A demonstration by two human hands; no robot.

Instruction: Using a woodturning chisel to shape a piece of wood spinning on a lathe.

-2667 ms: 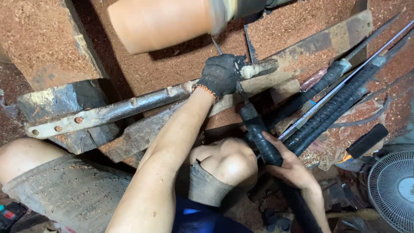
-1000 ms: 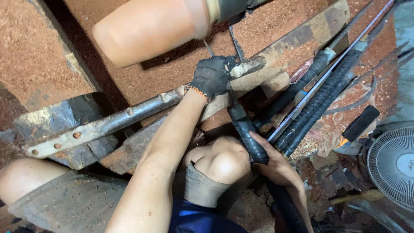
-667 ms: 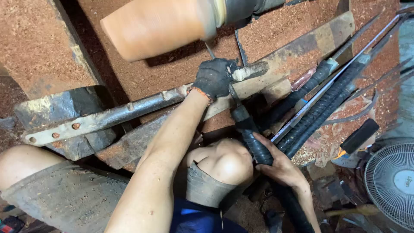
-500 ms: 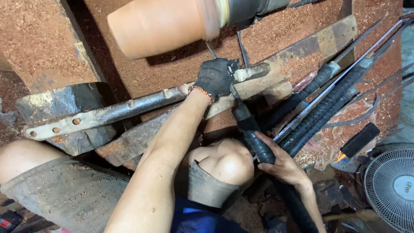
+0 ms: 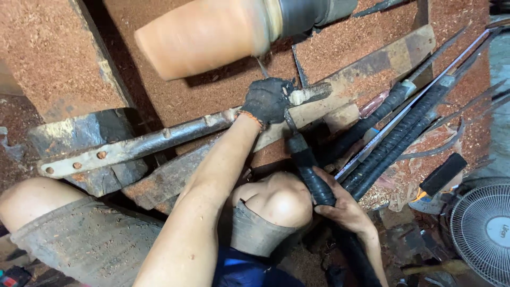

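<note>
My left hand [image 5: 270,99], in a black glove, presses down on a long turning chisel where it crosses the grey metal tool rest [image 5: 159,141]. The chisel's thin tip [image 5: 262,66] touches the underside of a smooth, blurred wooden workpiece [image 5: 204,36] held in a dark chuck [image 5: 303,15]. My bare right hand [image 5: 342,208] grips the chisel's black wrapped handle [image 5: 311,172] just beside my bent knee [image 5: 279,199].
Several more long chisels with black wrapped handles [image 5: 404,135] lie at the right on a sawdust-covered bed [image 5: 170,90]. A white fan [image 5: 481,228] stands at the lower right, a black-headed tool [image 5: 442,174] beside it. My other leg [image 5: 58,228] fills the lower left.
My hands and the chisel keep the same hold throughout. Only the view shifts slightly; the chisel tip stays at the workpiece.
</note>
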